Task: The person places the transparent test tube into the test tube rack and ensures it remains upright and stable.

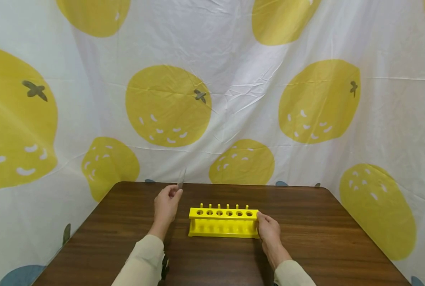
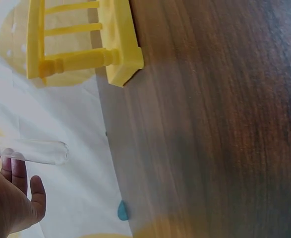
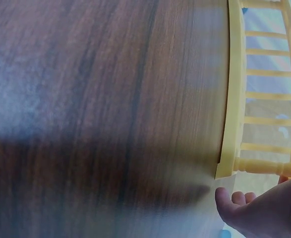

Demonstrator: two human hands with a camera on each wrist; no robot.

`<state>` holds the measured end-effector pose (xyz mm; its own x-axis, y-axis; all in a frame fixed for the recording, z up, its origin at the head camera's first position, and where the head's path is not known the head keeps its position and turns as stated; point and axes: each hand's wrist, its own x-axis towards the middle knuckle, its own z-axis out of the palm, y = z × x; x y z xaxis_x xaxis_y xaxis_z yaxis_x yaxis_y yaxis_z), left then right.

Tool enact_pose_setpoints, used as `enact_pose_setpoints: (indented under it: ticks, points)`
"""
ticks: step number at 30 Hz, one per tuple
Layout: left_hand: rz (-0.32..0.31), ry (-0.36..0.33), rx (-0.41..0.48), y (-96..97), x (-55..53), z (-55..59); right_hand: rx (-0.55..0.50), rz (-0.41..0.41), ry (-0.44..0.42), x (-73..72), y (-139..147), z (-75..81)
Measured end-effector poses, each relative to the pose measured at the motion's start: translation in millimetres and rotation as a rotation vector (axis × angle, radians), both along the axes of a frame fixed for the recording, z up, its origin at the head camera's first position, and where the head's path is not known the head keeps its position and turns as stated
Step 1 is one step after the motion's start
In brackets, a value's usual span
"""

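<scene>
A clear glass test tube [image 1: 181, 178] is pinched between the thumb and fingers of my left hand [image 1: 166, 205], above the table to the left of the rack. In the left wrist view, the rounded end of the test tube [image 2: 46, 151] points toward the table, and the little finger stands apart from the glass. A yellow test tube rack [image 1: 224, 218] stands upright on the table, with a row of round holes and pegs behind them. My right hand [image 1: 269, 231] grips its right end by the top plate; some fingers are hidden there.
The dark wood-grain table [image 1: 305, 254] extends around the rack on all sides. Behind its far edge hangs a white cloth [image 1: 241, 91] printed with yellow lemons, which also covers both sides.
</scene>
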<state>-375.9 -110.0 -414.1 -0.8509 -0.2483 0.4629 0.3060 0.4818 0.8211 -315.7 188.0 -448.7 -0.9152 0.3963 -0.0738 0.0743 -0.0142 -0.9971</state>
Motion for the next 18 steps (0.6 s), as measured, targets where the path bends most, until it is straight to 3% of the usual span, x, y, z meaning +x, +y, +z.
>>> enact_pose_setpoints:
  ticks: [18]
  points:
    - [0.009, 0.083, 0.067, 8.9, 1.7, 22.2, 0.007, 0.005, 0.012, -0.8, -0.3, -1.6]
